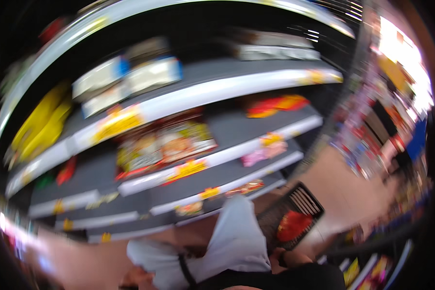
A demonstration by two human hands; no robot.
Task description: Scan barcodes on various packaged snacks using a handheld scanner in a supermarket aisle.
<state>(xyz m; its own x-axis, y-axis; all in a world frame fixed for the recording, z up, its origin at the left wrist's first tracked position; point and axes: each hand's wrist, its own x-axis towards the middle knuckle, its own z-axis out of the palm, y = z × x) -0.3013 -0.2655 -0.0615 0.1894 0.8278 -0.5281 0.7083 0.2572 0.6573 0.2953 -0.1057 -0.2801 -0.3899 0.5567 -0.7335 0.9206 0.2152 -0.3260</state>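
Before me stands a store shelf unit (217, 90) holding scattered packets, and motion blurs the picture. My left hand (137, 277) is low at the left, beside the knee of my light trousers; its fingers are too blurred to read. On the right, my right hand (277, 255) is next to my thigh, close to the near end of a black plastic crate (262, 217) on the floor. Whether it touches the crate cannot be told. A red packet (293, 225) lies in the crate. Brown and green packets (166, 146) lie on a middle shelf.
Yellow bags (43, 125) and white packs with blue ends (152, 74) are on the upper shelf at the left. Red and orange packets (277, 106) lie farther right. Another stocked rack (366, 272) stands at the lower right. Blurred goods (369, 145) line the aisle beyond.
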